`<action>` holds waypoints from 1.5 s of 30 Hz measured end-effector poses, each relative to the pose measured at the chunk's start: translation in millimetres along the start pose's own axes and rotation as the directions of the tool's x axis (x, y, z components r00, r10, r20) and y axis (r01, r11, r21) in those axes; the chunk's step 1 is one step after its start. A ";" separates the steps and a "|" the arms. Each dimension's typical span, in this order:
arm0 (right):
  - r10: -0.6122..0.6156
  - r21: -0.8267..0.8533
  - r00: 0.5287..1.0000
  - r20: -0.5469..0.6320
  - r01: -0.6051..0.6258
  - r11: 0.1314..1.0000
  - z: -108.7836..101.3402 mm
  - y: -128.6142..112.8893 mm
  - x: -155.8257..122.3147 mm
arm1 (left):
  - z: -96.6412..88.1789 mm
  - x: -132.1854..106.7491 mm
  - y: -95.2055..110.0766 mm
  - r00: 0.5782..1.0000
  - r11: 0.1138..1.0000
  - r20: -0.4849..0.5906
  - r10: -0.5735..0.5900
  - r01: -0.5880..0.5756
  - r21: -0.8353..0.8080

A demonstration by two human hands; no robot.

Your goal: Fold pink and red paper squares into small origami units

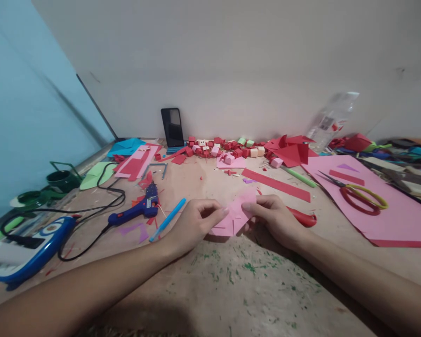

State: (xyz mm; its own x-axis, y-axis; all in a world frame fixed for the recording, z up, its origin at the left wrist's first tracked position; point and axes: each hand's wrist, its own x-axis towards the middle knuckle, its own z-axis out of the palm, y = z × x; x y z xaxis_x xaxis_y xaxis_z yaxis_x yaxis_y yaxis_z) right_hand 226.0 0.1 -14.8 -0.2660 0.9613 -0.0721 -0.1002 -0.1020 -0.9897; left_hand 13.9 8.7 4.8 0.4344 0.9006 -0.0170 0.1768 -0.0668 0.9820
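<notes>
left hand (198, 218) and right hand (274, 217) each pinch a side of the folded pink paper (235, 217) over the bench (231, 292); the red-marked label (331, 123) on the plastic bottle (343, 104) is too blurred to read.

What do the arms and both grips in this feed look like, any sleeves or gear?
The left grip and right grip are ungloved human hands, five-fingered, with no rings visible. Both forearms are bare and slim: no sleeves, watch, bracelet, cables or clear markings show.
</notes>
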 end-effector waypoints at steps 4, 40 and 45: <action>0.011 -0.055 0.999 0.037 -0.009 0.998 1.0 -3.3 -1.5 | -2.5 1.8 -6.6 0.996 0.994 0.008 0.086 -0.086 0.069; -0.068 -0.382 0.996 0.065 0.087 0.920 4.6 -2.7 -7.8 | 3.9 -9.8 -8.7 0.927 0.889 -0.009 0.374 -0.355 0.290; -0.076 -0.325 0.997 -0.026 0.063 0.944 3.8 -2.9 -3.8 | 0.2 -2.4 -7.2 0.972 0.972 -0.056 0.229 -0.225 0.063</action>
State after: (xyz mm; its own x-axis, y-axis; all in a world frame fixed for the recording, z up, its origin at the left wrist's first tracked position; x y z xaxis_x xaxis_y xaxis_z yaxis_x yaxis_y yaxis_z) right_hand 223.6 -4.2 -11.2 -0.2329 0.9725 -0.0002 0.2003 0.0477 -0.9786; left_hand 11.8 6.9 -2.3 0.4134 0.8839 0.2186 0.1294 -0.2947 0.9468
